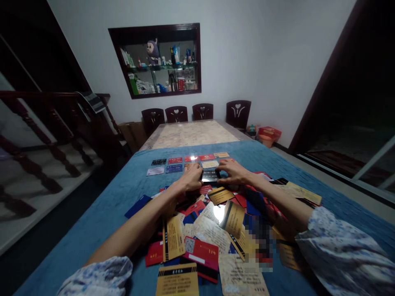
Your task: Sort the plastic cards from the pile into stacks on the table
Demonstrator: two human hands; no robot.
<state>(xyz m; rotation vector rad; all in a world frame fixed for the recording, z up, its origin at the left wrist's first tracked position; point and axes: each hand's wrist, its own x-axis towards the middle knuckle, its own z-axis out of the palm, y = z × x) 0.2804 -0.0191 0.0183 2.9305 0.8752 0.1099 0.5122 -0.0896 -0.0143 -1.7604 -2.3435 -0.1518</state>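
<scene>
A black card with pale lettering (211, 175) is held by its two short sides between my hands, close above the blue cloth. My left hand (191, 177) has its fingers closed at the card's left end, and my right hand (232, 172) pinches the right end. Just beyond them, cards lie face up in rows: a black card (159, 162), a red card (175, 160), a gold card (221, 155), a blue card (174, 168) and a cream card (210, 164). My hands partly cover the nearer row. Below my wrists spreads a loose heap with gold cards (173, 236) and red cards (202, 255).
A blue cloth (108, 222) covers the near part of the long table; its marble-patterned top (191, 133) shows farther off. Several dark chairs (238, 114) stand at the far end. A stair railing (37, 131) runs at left. More cards (304, 193) lie beside my right forearm.
</scene>
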